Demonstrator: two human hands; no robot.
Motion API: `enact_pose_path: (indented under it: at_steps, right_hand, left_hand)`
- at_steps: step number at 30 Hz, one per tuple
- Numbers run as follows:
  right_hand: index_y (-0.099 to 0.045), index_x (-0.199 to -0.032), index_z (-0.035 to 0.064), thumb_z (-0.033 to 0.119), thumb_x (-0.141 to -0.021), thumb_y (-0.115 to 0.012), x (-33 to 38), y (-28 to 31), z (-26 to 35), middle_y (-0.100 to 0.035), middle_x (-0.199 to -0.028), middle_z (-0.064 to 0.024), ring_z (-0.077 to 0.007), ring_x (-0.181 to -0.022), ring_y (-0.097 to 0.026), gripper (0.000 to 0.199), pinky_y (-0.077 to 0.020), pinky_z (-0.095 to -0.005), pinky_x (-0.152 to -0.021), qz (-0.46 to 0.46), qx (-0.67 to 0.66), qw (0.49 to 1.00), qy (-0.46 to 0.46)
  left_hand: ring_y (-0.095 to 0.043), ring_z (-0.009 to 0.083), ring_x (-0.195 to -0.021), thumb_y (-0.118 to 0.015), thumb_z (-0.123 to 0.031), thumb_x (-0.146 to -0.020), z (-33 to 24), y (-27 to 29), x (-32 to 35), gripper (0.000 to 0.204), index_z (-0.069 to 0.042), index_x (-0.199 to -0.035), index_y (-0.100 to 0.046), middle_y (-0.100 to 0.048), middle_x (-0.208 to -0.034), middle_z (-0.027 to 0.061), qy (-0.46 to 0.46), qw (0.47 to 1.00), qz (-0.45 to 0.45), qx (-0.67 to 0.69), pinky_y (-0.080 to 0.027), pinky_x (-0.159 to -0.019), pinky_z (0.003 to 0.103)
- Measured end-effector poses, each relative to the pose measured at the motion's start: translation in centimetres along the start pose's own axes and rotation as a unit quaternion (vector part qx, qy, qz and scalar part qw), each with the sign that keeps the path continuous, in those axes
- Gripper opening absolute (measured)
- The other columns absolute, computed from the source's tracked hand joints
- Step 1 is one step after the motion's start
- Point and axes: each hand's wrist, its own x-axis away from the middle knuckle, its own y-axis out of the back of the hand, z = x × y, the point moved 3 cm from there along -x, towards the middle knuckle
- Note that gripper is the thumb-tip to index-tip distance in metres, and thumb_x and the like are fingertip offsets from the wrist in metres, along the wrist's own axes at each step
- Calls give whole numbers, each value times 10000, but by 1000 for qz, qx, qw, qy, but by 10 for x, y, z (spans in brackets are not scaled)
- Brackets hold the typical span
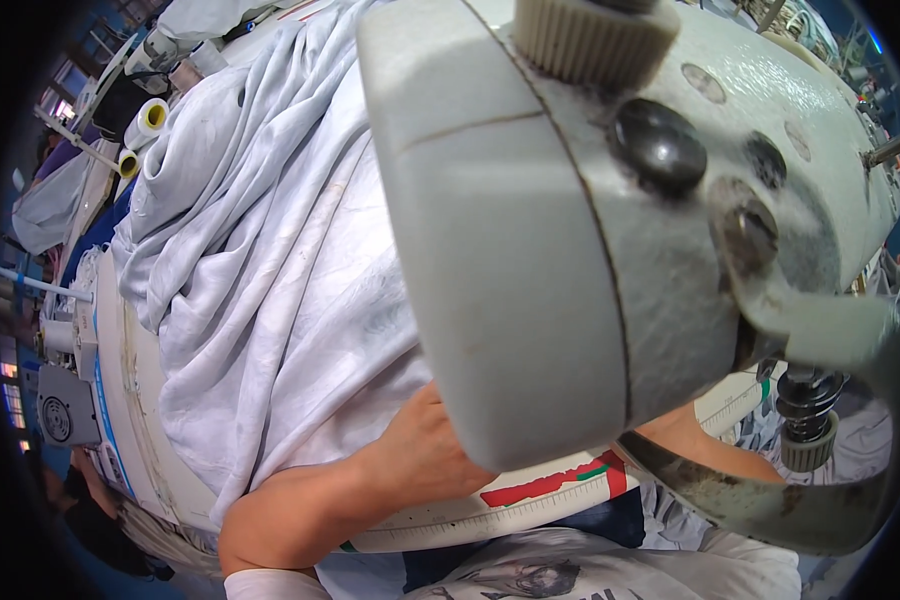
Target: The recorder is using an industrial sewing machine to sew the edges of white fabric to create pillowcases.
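A large white sewing machine head (500, 250) fills the middle and right of the head view, close up. My left hand (425, 450) rests beside its lower left edge, on the pale grey-white cloth (290, 250). The fingers of that hand are hidden behind the machine, so I cannot tell what they hold. Of my right hand (675, 428) only a strip by the wrist shows, under the machine's lower edge; its fingers are hidden too. The cloth lies in loose folds across the table to the left of the machine.
Along the table's (395, 535) near edge runs a printed ruler scale with red and green tape. A curved metal lever (770, 500) hangs at the machine's right. Thread cones (148, 122) stand at far left, above a grey speaker-like box (68, 405). Another person (100, 525) sits at lower left.
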Motion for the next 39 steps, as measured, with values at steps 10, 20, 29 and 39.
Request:
enact_pose_path:
  at_steps: [10,20,29,39]
  right_hand:
    - [-618,-1121,27,284,-672,-739,7,-4,-3,-595,-1157,-155,-341,-1059,-553,531,-428,-432,-887,1,-6,1000,-8]
    - [-610,-1132,19,282,-684,-729,14,-6,-8,-590,-1164,-156,-338,-1053,-549,533,-428,-427,-878,-3,-4,1000,-13]
    - [-604,-1141,12,281,-695,-720,14,-4,-8,-585,-1170,-158,-335,-1048,-546,534,-429,-423,-869,2,-13,1000,-14]
    - [-596,-1152,5,279,-706,-709,16,-10,-19,-580,-1177,-160,-332,-1043,-543,536,-429,-418,-859,34,-62,997,-37]
  left_hand:
    - [-553,264,-1068,-563,-90,-723,-2,-5,5,364,-48,-1078,-636,-597,-1114,109,-4,1000,3,-29,-420,-962,391]
    - [-543,208,-670,-658,-80,-602,-7,-5,-2,181,-54,-764,-581,-486,-749,54,18,999,-32,2,-405,-533,352]
    - [-568,314,-953,-548,-69,-749,-7,-3,-4,314,-38,-1050,-633,-604,-1034,141,52,999,-13,2,-458,-833,418]
    - [-567,310,-984,-548,-99,-781,-7,-2,-2,312,-33,-1075,-629,-602,-1070,138,54,998,5,14,-452,-856,416]
